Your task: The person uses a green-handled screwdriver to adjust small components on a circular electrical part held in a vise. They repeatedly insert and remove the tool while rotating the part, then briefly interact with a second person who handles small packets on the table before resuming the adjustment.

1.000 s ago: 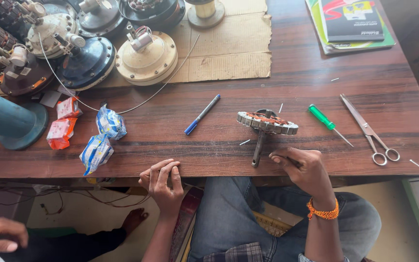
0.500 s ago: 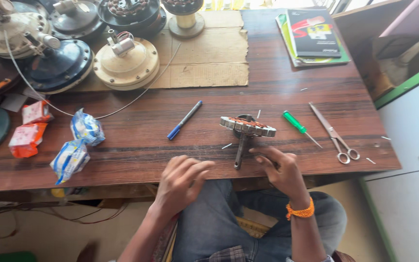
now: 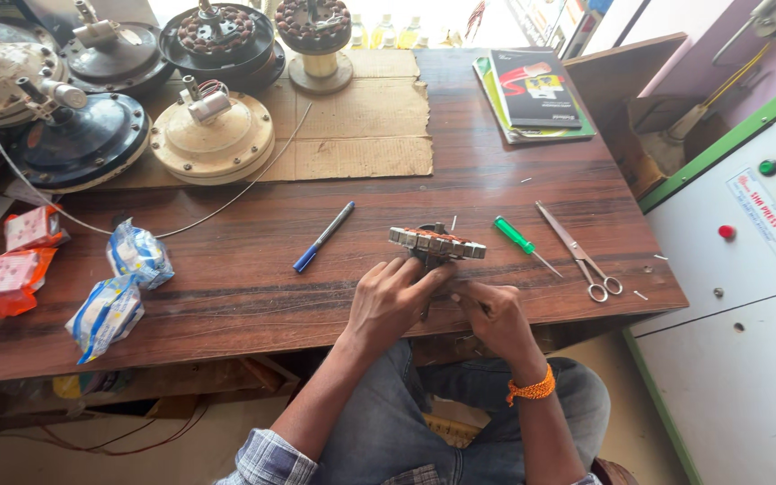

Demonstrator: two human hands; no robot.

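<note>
The wooden table [image 3: 253,269], dark brown with streaky grain, carries everything. At its far side lies a flat sheet of cardboard [image 3: 361,126], and on and beside this stand round metal fan motors [image 3: 213,135], cream, black and dark blue. Right of the table stands a white cabinet [image 3: 747,269] with green trim, 1 green and 2 red buttons. At the table's far right corner lies a black and green booklet [image 3: 541,90]. Near the left edge lie 2 blue-white packets [image 3: 136,253] and 2 orange ones [image 3: 11,278]. At the near edge stands the ring-shaped winding core [image 3: 437,242], copper coils inside; the left hand [image 3: 392,301] curls around its shaft underneath, the right hand [image 3: 491,314] pinches close beside it. Nearby lie steel scissors [image 3: 581,253], a green screwdriver [image 3: 518,238] and a blue pen [image 3: 323,237].
</note>
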